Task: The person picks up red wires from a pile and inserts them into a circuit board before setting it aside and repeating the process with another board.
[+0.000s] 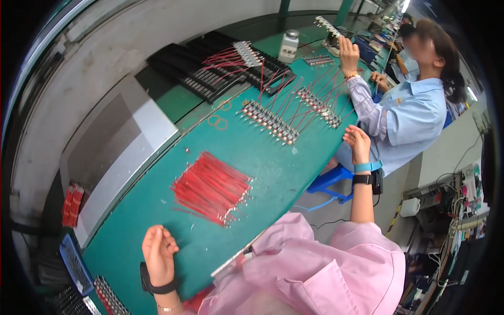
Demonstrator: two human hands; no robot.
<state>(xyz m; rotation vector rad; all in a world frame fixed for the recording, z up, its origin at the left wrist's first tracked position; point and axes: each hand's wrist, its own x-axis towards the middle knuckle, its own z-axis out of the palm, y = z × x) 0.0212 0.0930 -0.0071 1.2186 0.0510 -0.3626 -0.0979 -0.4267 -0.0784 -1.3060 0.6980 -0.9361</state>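
Observation:
My left hand (159,252) is raised near the table's front edge at lower left, fingers curled in, with nothing visible in them. Nearest to it is a spread bundle of red wires (210,186) with bare tips, lying on the green table mat. My right hand (359,143) is held up at the table's right edge, its fingers bent together, also with nothing visible in them. Close to it lies a row of small metal-and-black components (319,107) with red wires attached. A second, longer row (270,123) lies left of that one. Neither hand touches these things.
Black slotted trays (194,71) at the back carry another wired row. A white-labelled bottle (289,46) stands beside them, and rubber bands (217,122) lie nearby. At right a co-worker in light blue (415,110) holds up a component strip (326,25). A blue stool (333,184) stands below.

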